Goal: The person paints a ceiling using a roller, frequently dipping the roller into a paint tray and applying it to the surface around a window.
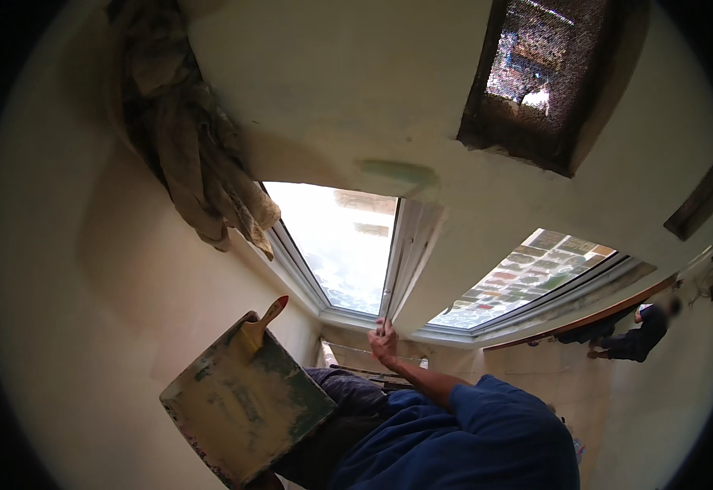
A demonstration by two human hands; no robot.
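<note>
My right hand (384, 343) is raised at the foot of the pale upright window post (412, 249). Its fingers are closed around something thin, too small to make out. At lower left is a square container (246, 400), smeared with beige paint over dark green. A paintbrush (264, 324) with a red and yellow handle leans over its upper edge, bristles toward the inside. A bit of skin shows below the container at the picture's lower edge, probably my left hand (265, 481). Its fingers are hidden.
A bright window (340, 245) stands ahead, with a second window (528, 273) to its right. Brown cloth (185, 147) hangs at upper left. A dark-framed opening (548, 82) is at upper right. Another person (642, 333) in dark clothes is at far right.
</note>
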